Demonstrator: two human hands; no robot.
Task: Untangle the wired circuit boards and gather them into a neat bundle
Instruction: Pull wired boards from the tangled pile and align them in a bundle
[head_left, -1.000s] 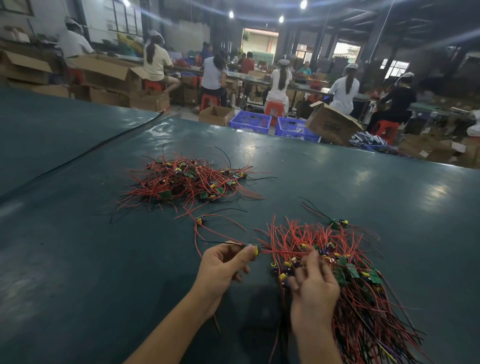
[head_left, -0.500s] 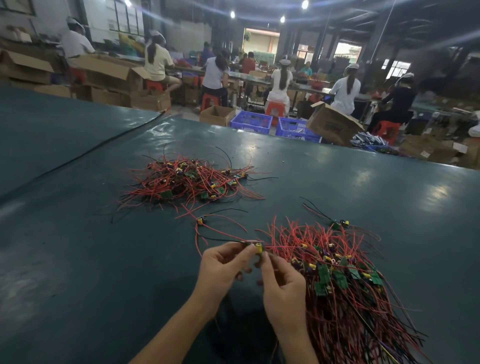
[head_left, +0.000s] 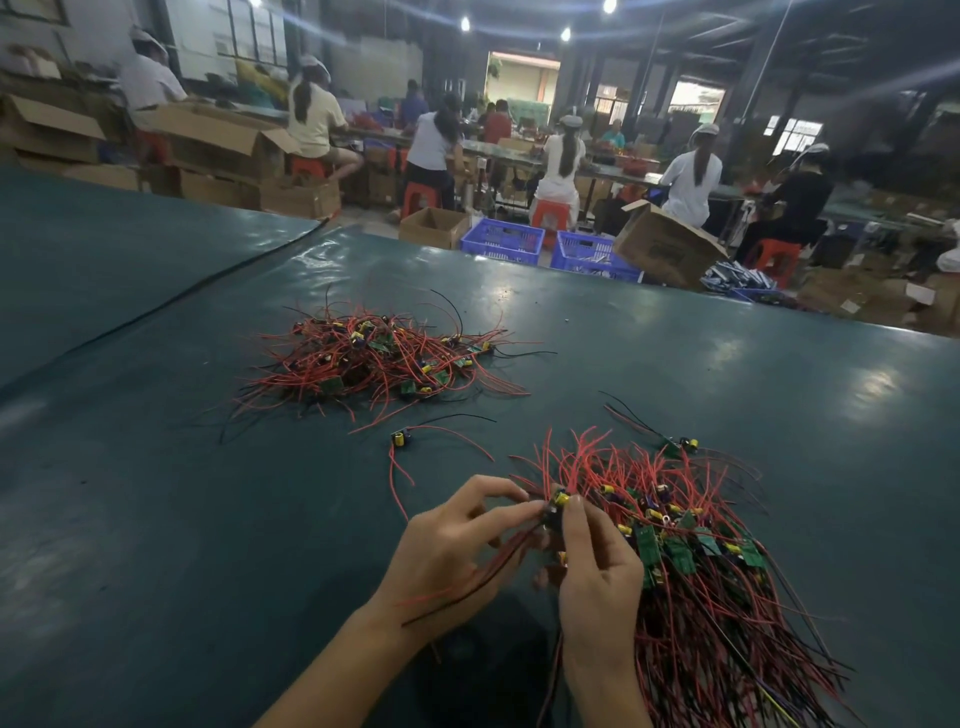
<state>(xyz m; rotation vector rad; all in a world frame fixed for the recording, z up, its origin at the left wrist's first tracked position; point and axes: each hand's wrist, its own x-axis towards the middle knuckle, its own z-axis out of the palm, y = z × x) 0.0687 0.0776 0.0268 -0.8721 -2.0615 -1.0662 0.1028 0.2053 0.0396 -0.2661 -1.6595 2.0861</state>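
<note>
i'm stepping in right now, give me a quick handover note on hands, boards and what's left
Left hand and right hand: both pinch one wired board between them, its wires trailing over the left wrist.
Gathered bundle: on the table beside the right hand.
Left: tangled pile farther back, one loose board before it, another beyond the bundle.

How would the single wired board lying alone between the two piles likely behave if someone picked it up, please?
The lone wired board is probably light, being small. Its thin red leads curve loosely on the table, so they would likely droop. Lying apart from the far pile, it should lift free.
</note>
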